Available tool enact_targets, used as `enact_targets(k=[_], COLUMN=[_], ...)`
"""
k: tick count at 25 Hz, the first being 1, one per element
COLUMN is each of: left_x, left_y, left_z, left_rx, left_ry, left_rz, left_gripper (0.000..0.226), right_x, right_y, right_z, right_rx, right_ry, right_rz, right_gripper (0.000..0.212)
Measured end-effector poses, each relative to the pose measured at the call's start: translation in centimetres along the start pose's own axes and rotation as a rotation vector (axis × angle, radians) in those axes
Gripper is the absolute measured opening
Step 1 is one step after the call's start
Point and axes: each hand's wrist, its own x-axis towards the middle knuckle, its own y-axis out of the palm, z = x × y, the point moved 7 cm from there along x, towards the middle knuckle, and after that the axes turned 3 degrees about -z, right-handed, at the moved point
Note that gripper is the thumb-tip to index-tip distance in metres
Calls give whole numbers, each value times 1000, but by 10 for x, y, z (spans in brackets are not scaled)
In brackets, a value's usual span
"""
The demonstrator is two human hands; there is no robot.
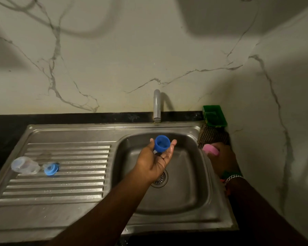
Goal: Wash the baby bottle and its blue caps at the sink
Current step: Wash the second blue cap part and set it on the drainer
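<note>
Over the sink (pixel 199 201), the left hand (pixel 154 162) pinches a blue cap (pixel 161 143). Right hand (pixel 222 157) grips something pink (pixel 210 149). No writing is legible.

Stainless steel sink unit (pixel 75 217) set in a dark countertop (pixel 5 128), with a ribbed drainboard (pixel 69 185) at left and a basin (pixel 188 189) at right. On the drainboard: a clear baby bottle (pixel 25 165) lying on its side, and just beside it a blue cap (pixel 51 168). At the back right corner: a green tray (pixel 215 115), with a dark mesh scrubber (pixel 212 135) in front of it
</note>
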Motion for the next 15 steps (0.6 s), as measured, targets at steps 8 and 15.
enact_targets(k=[8, 15], left_x=[49, 70], left_y=[-9, -7], left_z=[-8, -17], left_rx=[24, 63], left_ry=[11, 1], left_rz=[-94, -84], left_gripper=[50, 54], right_x=[19, 34], right_y=[28, 42], right_z=[-73, -17], right_rx=[-321, -199], right_ry=[196, -72], right_rz=[84, -22], right_gripper=[41, 56])
